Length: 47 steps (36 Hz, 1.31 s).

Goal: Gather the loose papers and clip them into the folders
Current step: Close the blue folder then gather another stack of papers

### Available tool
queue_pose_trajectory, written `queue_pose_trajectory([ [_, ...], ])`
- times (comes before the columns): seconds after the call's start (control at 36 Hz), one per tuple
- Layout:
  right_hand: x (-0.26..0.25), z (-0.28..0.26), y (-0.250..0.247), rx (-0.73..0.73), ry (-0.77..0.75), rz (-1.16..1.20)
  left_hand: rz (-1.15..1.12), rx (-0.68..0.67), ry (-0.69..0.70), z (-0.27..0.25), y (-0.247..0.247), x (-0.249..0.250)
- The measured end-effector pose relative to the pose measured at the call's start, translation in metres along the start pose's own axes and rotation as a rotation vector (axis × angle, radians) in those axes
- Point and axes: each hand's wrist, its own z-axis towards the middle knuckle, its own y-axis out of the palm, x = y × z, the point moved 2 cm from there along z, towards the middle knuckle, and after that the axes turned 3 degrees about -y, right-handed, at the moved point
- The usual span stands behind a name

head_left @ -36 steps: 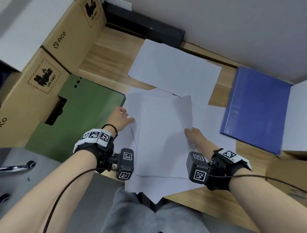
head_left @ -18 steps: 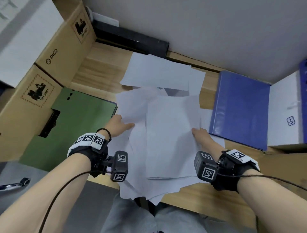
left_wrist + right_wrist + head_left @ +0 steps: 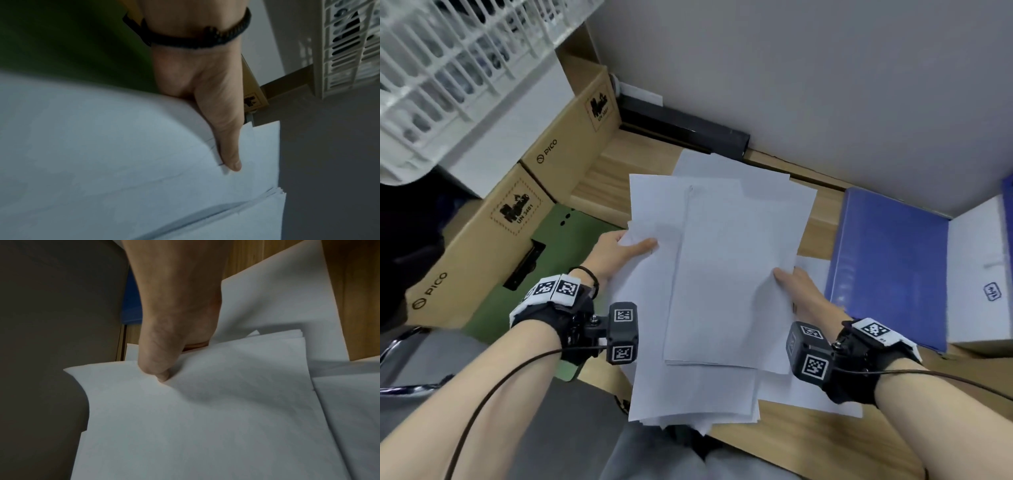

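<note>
A loose stack of white papers point(image 3: 722, 274) is lifted off the wooden desk point(image 3: 825, 442), its sheets uneven at the edges. My left hand point(image 3: 619, 251) grips its left edge, thumb on top of the papers point(image 3: 144, 170). My right hand point(image 3: 796, 286) pinches the right edge, thumb pressed into the top sheet of the papers point(image 3: 205, 418); the fingers under the stack are hidden. A green folder point(image 3: 551, 246) with a black clip lies open at the left. A blue folder point(image 3: 887, 267) lies shut at the right.
More white sheets point(image 3: 811, 394) stay flat on the desk under my right wrist. Cardboard boxes point(image 3: 493, 219) line the left side, with a white plastic basket point(image 3: 448, 61) on top. A white box point(image 3: 983, 281) stands at the far right. A grey wall closes the back.
Both hands have raised the gathered papers off the desk and drawn them together into one stack. The view has tilted upward.
</note>
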Motion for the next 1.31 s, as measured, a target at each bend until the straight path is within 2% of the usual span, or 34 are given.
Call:
queue_pose_trajectory([
  [0.14,0.008,-0.002,0.006,-0.046,0.02,0.026,-0.164,0.012,-0.004,-0.001,0.006,-0.003],
  [0.31,0.011,-0.023,0.007,-0.208,0.058,-0.033,-0.202,-0.037,-0.023,0.0,0.025,-0.01],
  [0.39,0.016,-0.023,-0.001,-0.156,0.057,-0.067,-0.18,-0.015,-0.02,0.004,0.031,-0.018],
  [0.47,0.025,-0.018,-0.013,-0.053,0.05,-0.044,-0.105,0.076,-0.056,0.009,0.032,-0.032],
  [0.58,0.037,-0.015,-0.028,0.015,0.105,-0.05,-0.059,0.158,-0.112,0.01,0.037,-0.047],
  [0.75,0.051,-0.006,-0.04,0.184,0.146,-0.2,-0.008,0.148,-0.232,0.01,0.04,-0.073],
  [0.92,0.052,-0.005,-0.034,0.127,0.178,-0.251,0.014,0.134,-0.247,0.004,0.034,-0.087],
  [1.14,0.038,-0.001,-0.021,0.214,0.103,-0.177,0.125,0.07,-0.283,-0.002,0.029,-0.097],
  [1.31,0.028,0.01,-0.003,0.073,0.097,-0.214,0.234,-0.061,-0.301,-0.01,0.017,-0.103],
])
